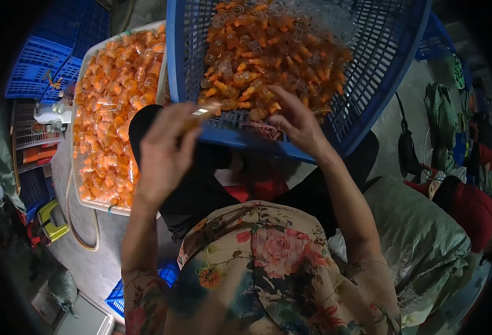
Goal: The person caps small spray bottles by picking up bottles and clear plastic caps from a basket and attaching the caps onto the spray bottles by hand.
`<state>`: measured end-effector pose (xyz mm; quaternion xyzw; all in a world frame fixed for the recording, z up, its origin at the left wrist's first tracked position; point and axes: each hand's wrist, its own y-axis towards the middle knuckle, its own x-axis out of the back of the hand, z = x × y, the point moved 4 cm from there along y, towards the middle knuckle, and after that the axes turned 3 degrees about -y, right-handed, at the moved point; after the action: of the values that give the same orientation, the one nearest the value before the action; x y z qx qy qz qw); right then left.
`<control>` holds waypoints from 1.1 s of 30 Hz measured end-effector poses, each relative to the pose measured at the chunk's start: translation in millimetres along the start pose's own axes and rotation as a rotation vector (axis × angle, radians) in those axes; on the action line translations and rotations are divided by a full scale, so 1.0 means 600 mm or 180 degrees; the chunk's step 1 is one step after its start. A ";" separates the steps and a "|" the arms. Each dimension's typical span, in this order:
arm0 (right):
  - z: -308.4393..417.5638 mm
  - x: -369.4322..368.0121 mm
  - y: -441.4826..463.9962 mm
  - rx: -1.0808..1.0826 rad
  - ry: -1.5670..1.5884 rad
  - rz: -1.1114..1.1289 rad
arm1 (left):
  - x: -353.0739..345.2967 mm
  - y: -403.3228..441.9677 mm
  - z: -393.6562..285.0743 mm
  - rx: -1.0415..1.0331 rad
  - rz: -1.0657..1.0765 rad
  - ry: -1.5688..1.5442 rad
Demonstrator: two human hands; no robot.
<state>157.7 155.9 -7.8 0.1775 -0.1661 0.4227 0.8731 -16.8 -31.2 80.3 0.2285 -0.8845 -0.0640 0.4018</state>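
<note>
My left hand (168, 146) is raised at the near left corner of the blue slatted basket (391, 84), blurred by motion. Its fingers are closed on a small orange translucent plastic piece (204, 110) with a bright glint on it. Over the basket's near side reaches my right hand (300, 124), thumb and fingers apart, nothing seen in its grip. Close to its fingertips lies a heap of small orange and clear plastic pieces (268, 61). The basket tilts toward me above my knees. Clear colourless pieces (327, 17) lie at its far end.
A white crate (78, 167) full of similar orange and clear pieces stands at the left. Blue crates (39, 61) are stacked behind it. A hose (70, 223) runs along the floor. On the right are a grey-green sack (419, 234) and another person's red clothing (469, 215).
</note>
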 end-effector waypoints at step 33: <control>0.072 0.104 -0.050 0.1329 -0.1584 0.0210 | -0.254 0.042 -0.011 0.3392 0.2363 -0.6227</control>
<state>212.6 161.4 52.5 0.4450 -0.2898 0.4194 0.7362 66.5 61.2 -12.0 -0.0506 -0.7439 0.2871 -0.6013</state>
